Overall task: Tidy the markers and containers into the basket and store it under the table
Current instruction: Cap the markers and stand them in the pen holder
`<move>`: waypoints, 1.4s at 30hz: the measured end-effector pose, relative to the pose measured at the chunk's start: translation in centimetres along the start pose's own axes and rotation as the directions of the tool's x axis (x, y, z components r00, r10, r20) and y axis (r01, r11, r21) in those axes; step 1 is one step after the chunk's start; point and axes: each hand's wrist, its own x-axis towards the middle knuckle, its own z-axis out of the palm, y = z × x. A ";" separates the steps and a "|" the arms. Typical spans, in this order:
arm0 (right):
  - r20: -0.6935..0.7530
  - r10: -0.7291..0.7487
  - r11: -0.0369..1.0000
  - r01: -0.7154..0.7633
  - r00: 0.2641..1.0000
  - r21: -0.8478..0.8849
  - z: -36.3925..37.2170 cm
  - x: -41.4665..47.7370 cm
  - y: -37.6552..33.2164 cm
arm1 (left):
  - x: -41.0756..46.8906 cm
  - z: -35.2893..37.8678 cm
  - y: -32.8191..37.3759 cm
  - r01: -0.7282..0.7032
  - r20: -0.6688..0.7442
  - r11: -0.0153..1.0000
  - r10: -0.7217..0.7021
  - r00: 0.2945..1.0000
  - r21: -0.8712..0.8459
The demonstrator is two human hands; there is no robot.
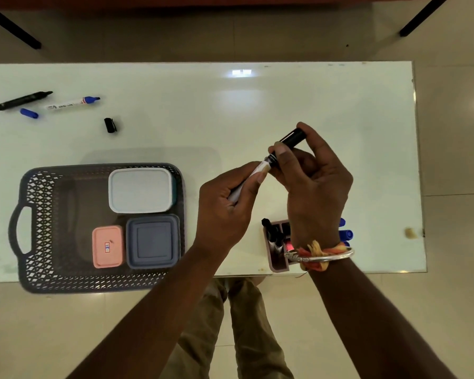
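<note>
My left hand (227, 203) grips the white barrel of a marker (260, 168), and my right hand (315, 181) pinches its black cap (293, 139) at the tip. A grey lattice basket (41, 228) sits at the table's front left and holds a white container (140, 190), a pink container (108, 246) and a grey-blue container (152, 241). At the far left lie an uncapped black marker (22, 100), an uncapped blue marker (71, 103), a loose blue cap (29, 113) and a loose black cap (110, 125).
A mauve pen holder (277, 247) with black markers stands at the front edge under my right wrist; blue markers (346, 233) show behind it. The white table (257, 105) stands on a tiled floor. Dark furniture legs (419, 20) are at the back.
</note>
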 end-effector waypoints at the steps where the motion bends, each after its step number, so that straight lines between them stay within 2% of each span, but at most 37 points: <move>1: 0.008 -0.001 1.000 0.001 1.000 -0.011 0.2 0.0 0.1 | -0.1 -0.2 -0.2 -0.002 -0.009 1.000 0.002 1.000 0.006; 6: 0.077 0.050 0.997 -0.045 0.996 -0.055 1.2 0.0 0.6 | -0.2 -1.7 -0.5 0.103 -0.009 0.994 -0.103 0.995 0.022; 10: 0.160 0.083 0.987 -0.059 0.984 -0.149 3.2 1.2 0.9 | 1.5 -4.5 -1.4 0.151 0.143 0.986 -0.159 0.977 0.066; 13: 0.248 0.094 0.977 -0.042 0.964 -0.209 6.1 2.6 1.3 | 3.7 -7.4 -2.5 0.205 0.186 0.975 -0.217 0.958 0.084; 16: 0.270 0.121 0.987 -0.085 0.955 -0.139 10.2 4.0 2.0 | 6.1 -10.6 -3.9 0.285 0.157 0.958 -0.288 0.945 0.043; 19: 0.149 0.178 0.983 -0.184 0.973 0.025 13.9 6.4 3.6 | 8.3 -13.6 -5.9 0.339 0.079 0.941 -0.339 0.937 0.022; 21: 0.135 0.163 0.984 -0.152 0.977 -0.090 15.8 8.4 6.4 | 9.7 -16.0 -7.5 0.355 -0.005 0.935 -0.355 0.935 0.026; 22: 0.168 0.153 0.964 -0.109 0.974 -0.243 16.6 9.2 8.2 | 10.4 -17.2 -8.4 0.352 -0.038 0.935 -0.350 0.936 0.050; 24: 0.249 0.198 0.818 -0.020 0.948 -0.574 17.7 10.2 11.6 | 11.6 -19.5 -10.1 0.371 -0.089 0.924 -0.363 0.927 0.090; 25: 0.281 0.226 0.720 0.034 0.933 -0.693 18.2 10.4 13.1 | 12.2 -20.7 -11.0 0.396 -0.113 0.914 -0.386 0.916 0.086; 27: 0.324 0.244 0.558 0.141 0.914 -0.818 19.2 11.1 15.3 | 13.0 -23.1 -12.6 0.446 -0.162 0.892 -0.429 0.889 0.081; 30: 0.344 0.215 0.494 0.202 0.914 -0.846 21.3 12.4 16.7 | 14.0 -26.3 -14.5 0.485 -0.232 0.865 -0.449 0.863 0.131; 33: 0.370 0.222 0.383 0.269 0.902 -0.884 23.0 13.7 16.8 | 14.6 -29.1 -16.3 0.508 -0.310 0.844 -0.443 0.841 0.171; 36: 0.345 0.222 0.344 0.257 0.912 -0.903 23.8 14.2 16.0 | 14.8 -31.6 -17.6 0.525 -0.376 0.828 -0.431 0.820 0.197; 38: 0.384 0.142 0.290 0.332 0.913 -0.897 24.6 13.5 15.5 | 14.5 -32.9 -18.3 0.529 -0.394 0.816 -0.419 0.818 0.232; 40: 0.507 0.032 0.269 0.481 0.862 -0.835 26.7 12.3 15.4 | 14.2 -34.0 -18.9 0.534 -0.407 0.808 -0.413 0.815 0.251; 42: 0.606 0.025 0.289 0.574 0.795 -0.766 29.6 10.7 16.0 | 14.0 -35.1 -19.6 0.539 -0.416 0.804 -0.412 0.810 0.253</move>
